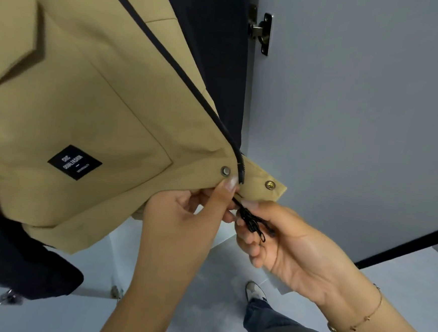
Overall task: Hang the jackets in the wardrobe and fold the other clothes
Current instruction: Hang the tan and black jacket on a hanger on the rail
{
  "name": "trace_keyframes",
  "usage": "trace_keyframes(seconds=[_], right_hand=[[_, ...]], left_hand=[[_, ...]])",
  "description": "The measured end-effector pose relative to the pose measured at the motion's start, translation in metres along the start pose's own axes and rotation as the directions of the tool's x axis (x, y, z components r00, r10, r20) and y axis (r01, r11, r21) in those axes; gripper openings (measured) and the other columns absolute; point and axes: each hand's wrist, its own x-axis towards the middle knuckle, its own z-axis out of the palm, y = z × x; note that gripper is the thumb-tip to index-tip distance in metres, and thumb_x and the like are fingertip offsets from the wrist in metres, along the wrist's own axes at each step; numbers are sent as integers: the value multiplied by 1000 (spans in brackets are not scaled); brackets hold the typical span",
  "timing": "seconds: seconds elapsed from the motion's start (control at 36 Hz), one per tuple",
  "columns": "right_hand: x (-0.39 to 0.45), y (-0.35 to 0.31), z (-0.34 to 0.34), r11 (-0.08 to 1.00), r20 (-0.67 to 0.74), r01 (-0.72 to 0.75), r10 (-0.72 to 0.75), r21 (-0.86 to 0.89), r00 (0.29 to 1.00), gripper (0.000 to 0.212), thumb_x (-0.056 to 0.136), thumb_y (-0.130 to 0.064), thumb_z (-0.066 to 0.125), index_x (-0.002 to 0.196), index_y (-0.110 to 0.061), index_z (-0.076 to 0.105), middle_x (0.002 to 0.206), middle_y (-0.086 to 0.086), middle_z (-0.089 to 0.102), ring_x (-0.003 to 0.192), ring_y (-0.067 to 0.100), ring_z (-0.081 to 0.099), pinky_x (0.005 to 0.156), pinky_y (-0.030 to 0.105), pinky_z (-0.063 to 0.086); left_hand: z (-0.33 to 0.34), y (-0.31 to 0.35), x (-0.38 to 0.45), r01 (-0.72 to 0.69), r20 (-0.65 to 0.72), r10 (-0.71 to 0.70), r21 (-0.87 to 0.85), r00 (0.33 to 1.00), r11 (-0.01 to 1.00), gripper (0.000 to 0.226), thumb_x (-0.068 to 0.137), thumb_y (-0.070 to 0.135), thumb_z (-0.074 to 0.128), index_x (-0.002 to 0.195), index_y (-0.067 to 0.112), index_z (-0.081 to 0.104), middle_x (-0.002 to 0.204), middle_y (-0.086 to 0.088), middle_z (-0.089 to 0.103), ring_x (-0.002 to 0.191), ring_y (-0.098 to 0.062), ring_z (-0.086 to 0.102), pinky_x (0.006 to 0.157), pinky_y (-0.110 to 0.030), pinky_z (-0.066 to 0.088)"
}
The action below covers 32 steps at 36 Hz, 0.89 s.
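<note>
Left hand (182,215) pinches the tan jacket (100,99) hem — right hand (280,236) fingers curl around its black drawcord (253,221).

Tan jacket (92,98) cut off by top and left edges, collar and hanger out of frame. Small print on its black label (74,162) too blurry to read. My left hand (182,215) fingertips tucked behind hem. Zipper (240,171) bottom end hidden between my hands (slider not visible). Dark garment (16,262) cropped at left edge.

Pale floor (201,308) under a shoe (254,291)
</note>
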Motion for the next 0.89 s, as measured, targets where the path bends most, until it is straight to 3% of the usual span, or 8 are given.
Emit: trace_keyframes(seconds=[0.14, 0.25, 0.42, 0.53, 0.61, 0.72, 0.83, 0.89], right_hand=[[-1, 2, 1, 998, -8, 25, -25, 59, 1000, 19, 74, -30, 77, 72, -11, 75, 60, 5, 61, 49, 8, 58, 46, 16, 51], [0, 7, 7, 989, -14, 146, -146, 3, 989, 14, 75, -25, 77, 77, -11, 78, 68, 8, 67, 58, 11, 63, 54, 17, 54], [2, 21, 23, 954, -45, 300, -299, 4, 953, 17, 77, -24, 68, 84, -11, 78, 72, 10, 67, 63, 14, 64, 57, 20, 53], [4, 21, 27, 937, -189, 335, -314, 95, 931, 13, 75, -21, 71, 77, -10, 77, 69, 13, 66, 60, 14, 63, 55, 19, 53], [5, 18, 31, 915, -231, 377, -340, 140, 911, 19, 69, -24, 69, 78, -10, 78, 72, 13, 68, 61, 14, 64, 57, 19, 54], [6, 19, 38, 884, -208, 423, -384, 200, 900, 19, 78, -21, 66, 84, -8, 78, 83, 12, 72, 69, 13, 67, 66, 20, 55], [7, 18, 42, 886, -196, 395, -354, 245, 915, 40, 85, -20, 63, 113, 8, 65, 119, 24, 65, 102, 27, 60, 92, 32, 53], [8, 19, 42, 883, -212, 372, -320, 287, 923, 55, 81, -21, 67, 119, 17, 54, 123, 25, 62, 106, 30, 55, 99, 34, 48]], left_hand=[[-1, -1, 3, 15, -25, -18, -118, 1000, 993, 17, 75, 29, 68, 71, 13, 70, 62, 3, 68, 51, -7, 59, 57, -16, 49], [-4, -4, -1, -6, -63, -6, -185, 998, 983, 15, 80, 22, 75, 72, 10, 69, 64, 2, 66, 55, -7, 57, 58, -15, 49], [-1, -7, -18, -73, -261, 22, -186, 965, 980, 26, 80, 31, 77, 58, 20, 68, 49, 7, 54, 46, -5, 50, 52, -12, 46], [-4, -4, -24, -182, -401, 116, -129, 909, 975, 21, 78, 39, 72, 63, 24, 74, 49, 3, 59, 45, -6, 53, 53, -13, 47], [-3, -5, -24, -178, -358, 116, -145, 927, 973, 13, 76, 38, 74, 68, 27, 76, 60, 5, 67, 53, -3, 56, 57, -13, 49], [3, -12, -25, -154, -332, 100, -139, 938, 978, 8, 73, 38, 74, 69, 31, 76, 62, 7, 64, 57, -5, 50, 59, -15, 48], [3, -16, -22, -207, -309, 165, -108, 937, 972, 2, 76, 35, 75, 75, 37, 77, 70, 13, 68, 66, -2, 54, 66, -14, 48], [2, -19, -21, -213, -295, 178, -93, 939, 973, 4, 77, 34, 75, 76, 38, 76, 72, 13, 67, 71, -2, 56, 70, -13, 48]])
